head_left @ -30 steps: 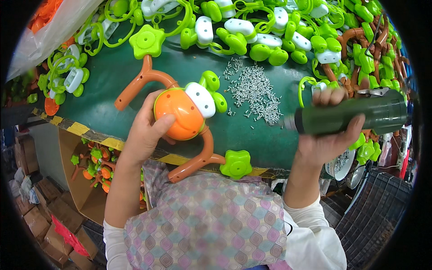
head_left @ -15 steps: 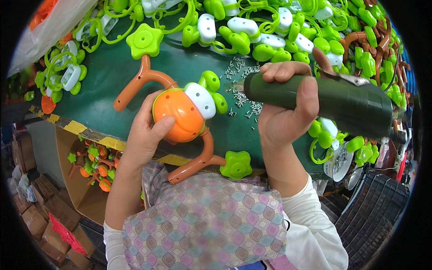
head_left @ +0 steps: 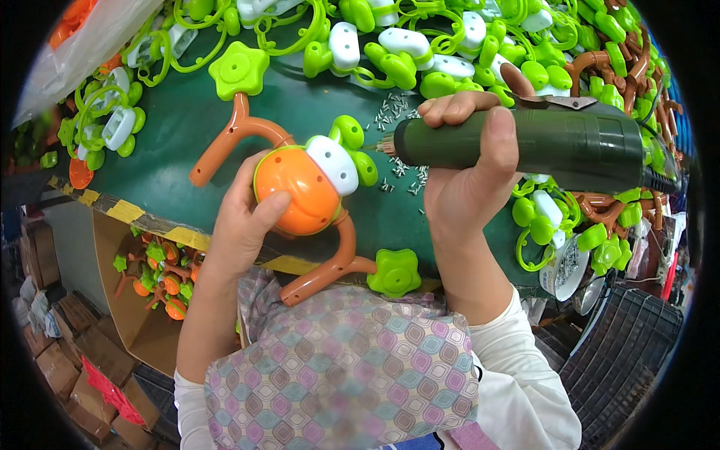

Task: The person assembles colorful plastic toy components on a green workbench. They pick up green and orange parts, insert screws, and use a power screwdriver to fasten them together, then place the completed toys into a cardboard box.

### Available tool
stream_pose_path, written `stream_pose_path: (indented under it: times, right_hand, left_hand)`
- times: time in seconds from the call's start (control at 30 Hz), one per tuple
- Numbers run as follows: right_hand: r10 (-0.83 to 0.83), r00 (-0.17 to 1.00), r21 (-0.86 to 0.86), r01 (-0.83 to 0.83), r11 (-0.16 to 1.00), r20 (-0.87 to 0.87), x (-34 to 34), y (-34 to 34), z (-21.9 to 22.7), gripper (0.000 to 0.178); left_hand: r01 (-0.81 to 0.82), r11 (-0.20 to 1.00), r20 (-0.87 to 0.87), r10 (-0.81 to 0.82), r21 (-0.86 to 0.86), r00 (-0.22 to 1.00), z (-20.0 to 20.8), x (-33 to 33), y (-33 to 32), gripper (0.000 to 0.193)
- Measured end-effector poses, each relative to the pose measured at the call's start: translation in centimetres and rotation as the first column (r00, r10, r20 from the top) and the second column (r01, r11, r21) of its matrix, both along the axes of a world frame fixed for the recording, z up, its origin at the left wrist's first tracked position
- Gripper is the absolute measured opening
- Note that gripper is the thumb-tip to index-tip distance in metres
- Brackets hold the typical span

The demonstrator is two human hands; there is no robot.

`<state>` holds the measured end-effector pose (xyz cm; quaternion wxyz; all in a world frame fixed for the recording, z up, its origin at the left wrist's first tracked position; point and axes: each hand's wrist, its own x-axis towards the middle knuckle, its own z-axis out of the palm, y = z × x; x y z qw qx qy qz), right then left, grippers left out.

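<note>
My left hand is closed round the near left side of a plastic toy, thumb on its orange face. The toy has a white eye piece, green round knobs and two brown forked arms with green star-shaped ends. In my right hand lies a dark green electric screwdriver, held nearly level. Its tip points left and is close to the green knobs; whether it touches them I cannot tell. Loose small screws lie on the table around the tip.
Heaped along the back of the green table are green-and-white parts, with brown forked pieces at the right. A bowl of screws stands at the right edge. Below the table at left, a cardboard box holds similar toys.
My right hand has moved the screwdriver left and levelled it, bringing its tip closer to the toy's green knobs. The left hand and the toy have barely moved.
</note>
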<state>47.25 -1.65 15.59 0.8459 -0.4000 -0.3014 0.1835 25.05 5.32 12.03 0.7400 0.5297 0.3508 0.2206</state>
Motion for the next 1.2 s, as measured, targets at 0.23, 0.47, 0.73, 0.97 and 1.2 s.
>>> stream_pose_path:
  times: [0.23,0.47,0.73,0.97,1.2]
  right_hand:
    - [-0.116,0.983,0.065,0.108,0.992,0.141,-0.3,-0.5,-0.1,0.058]
    - [0.005,0.995,-0.104,0.005,0.995,0.096,0.2,-0.3,-0.3,0.056]
    - [0.481,0.873,0.187,-0.461,0.867,-0.079,-0.2,-3.0,1.2,0.085]
    - [0.589,0.801,-0.084,-0.583,0.808,0.103,-2.3,-3.4,1.9,0.083]
    - [0.804,0.534,-0.272,-0.758,0.592,0.261,-1.3,-1.6,2.0,0.076]
  left_hand:
    - [-0.003,1.0,0.014,0.003,0.027,1.0,-0.4,-0.3,0.0,0.064]
    - [-0.019,0.999,0.001,0.019,0.03,1.0,-0.5,-0.3,0.0,0.065]
    - [-0.029,0.999,-0.053,0.031,0.041,0.998,0.1,-0.1,0.0,0.061]
    - [-0.052,0.999,-0.075,0.051,-0.011,0.996,0.7,0.2,-0.1,0.057]
    - [-0.031,0.999,-0.139,0.033,0.02,0.99,1.1,0.7,-0.1,0.055]
